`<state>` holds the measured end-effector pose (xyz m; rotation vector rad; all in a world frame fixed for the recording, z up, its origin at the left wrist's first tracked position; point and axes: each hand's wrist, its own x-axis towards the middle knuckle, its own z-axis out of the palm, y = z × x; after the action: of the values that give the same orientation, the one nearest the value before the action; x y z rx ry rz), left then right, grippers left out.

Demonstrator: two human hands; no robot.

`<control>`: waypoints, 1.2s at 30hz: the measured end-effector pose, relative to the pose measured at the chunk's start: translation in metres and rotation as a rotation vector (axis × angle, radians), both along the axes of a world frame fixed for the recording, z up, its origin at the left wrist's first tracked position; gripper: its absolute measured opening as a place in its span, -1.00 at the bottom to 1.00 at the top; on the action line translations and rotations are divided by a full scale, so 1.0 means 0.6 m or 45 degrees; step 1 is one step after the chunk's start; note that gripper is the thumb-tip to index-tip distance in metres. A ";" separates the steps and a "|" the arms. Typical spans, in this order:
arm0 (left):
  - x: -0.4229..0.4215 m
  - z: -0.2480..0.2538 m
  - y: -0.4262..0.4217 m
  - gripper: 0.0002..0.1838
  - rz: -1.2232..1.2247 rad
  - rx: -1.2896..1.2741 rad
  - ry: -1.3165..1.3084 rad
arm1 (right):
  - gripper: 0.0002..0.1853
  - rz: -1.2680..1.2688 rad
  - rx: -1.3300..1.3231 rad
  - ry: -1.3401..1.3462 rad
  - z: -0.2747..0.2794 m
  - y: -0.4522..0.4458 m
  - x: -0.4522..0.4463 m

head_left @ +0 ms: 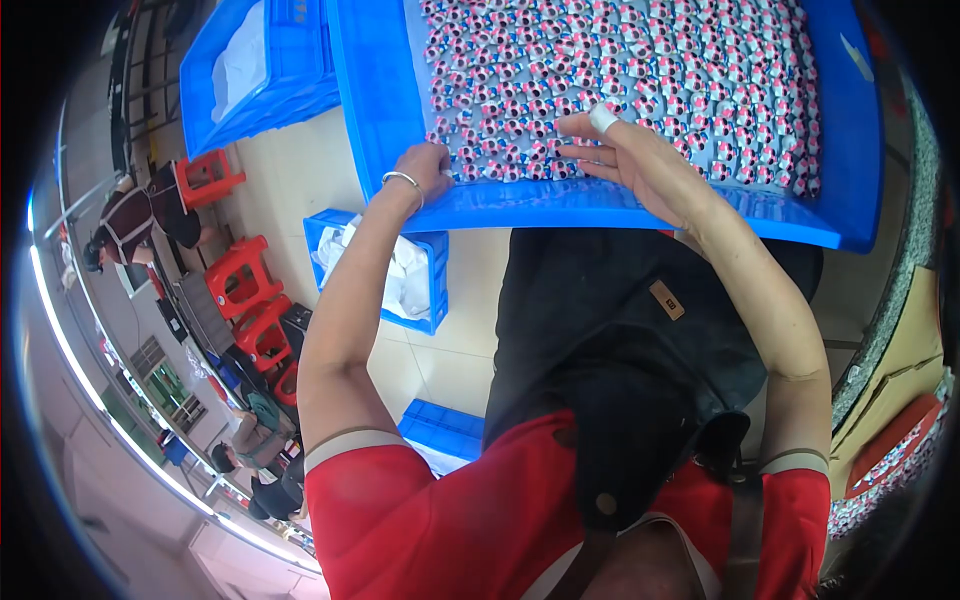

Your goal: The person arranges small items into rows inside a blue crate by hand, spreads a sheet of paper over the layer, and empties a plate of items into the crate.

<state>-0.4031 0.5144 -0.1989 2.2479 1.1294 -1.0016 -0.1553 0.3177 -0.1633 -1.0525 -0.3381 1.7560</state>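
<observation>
A large blue plastic tray [560, 212] carries dense rows of small figures [620, 60] in white, pink, blue and black, laid on a pale sheet. At the tray's near left corner is my left hand [428, 170], a bracelet on its wrist. Its fingers curl down beside the end of the nearest rows, and their tips are hidden. My right hand [632, 160] hovers over the near middle rows, fingers apart and pointing left, with white tape around one finger. Nothing shows in its grasp.
Blue crates [262, 128] with white lining stand left of the tray, and another crate [440, 290] holding white bags sits below it. Red stools [240, 275] and co-workers [140, 215] are farther left. Cardboard [895, 385] lies at the right.
</observation>
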 end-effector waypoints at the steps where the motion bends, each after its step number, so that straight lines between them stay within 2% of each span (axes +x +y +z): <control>1: 0.004 0.002 -0.001 -0.74 -0.022 0.006 -0.007 | -0.39 -0.010 -0.003 0.001 0.002 0.000 0.000; 5: 0.011 0.020 -0.014 -0.70 -0.069 0.117 -0.023 | -0.41 -0.031 -0.014 0.021 0.002 -0.004 0.000; 7: 0.006 0.022 -0.014 -0.58 -0.108 0.216 -0.165 | -0.41 -0.039 -0.012 0.019 0.005 -0.006 0.002; 10: -0.002 0.022 -0.015 -0.50 -0.111 0.228 -0.344 | -0.41 -0.038 -0.020 0.006 0.010 -0.005 0.000; 14: 0.001 0.020 -0.020 -0.50 -0.139 0.253 -0.233 | -0.42 -0.025 -0.019 -0.003 0.008 -0.005 0.001; 22: 0.008 0.027 -0.013 -0.66 -0.197 0.096 -0.138 | -0.43 -0.024 -0.014 -0.008 0.006 -0.006 0.001; 29: 0.022 0.034 -0.014 -0.67 -0.201 0.054 -0.036 | -0.44 -0.004 -0.023 -0.025 0.005 -0.006 0.002; 32: 0.025 0.034 -0.018 -0.64 -0.072 0.099 -0.023 | -0.45 0.001 -0.045 -0.044 0.005 -0.005 0.001; 34: 0.030 0.036 -0.021 -0.64 -0.041 0.319 -0.049 | -0.46 0.006 -0.044 -0.040 0.006 -0.005 0.001; 36: 0.026 0.020 -0.013 -0.64 -0.004 0.356 -0.087 | -0.46 0.008 -0.043 -0.037 0.004 -0.006 0.001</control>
<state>-0.3873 0.5069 -0.1867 2.4793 1.3052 -0.8024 -0.1546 0.3141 -0.1607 -1.1033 -0.3312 1.7592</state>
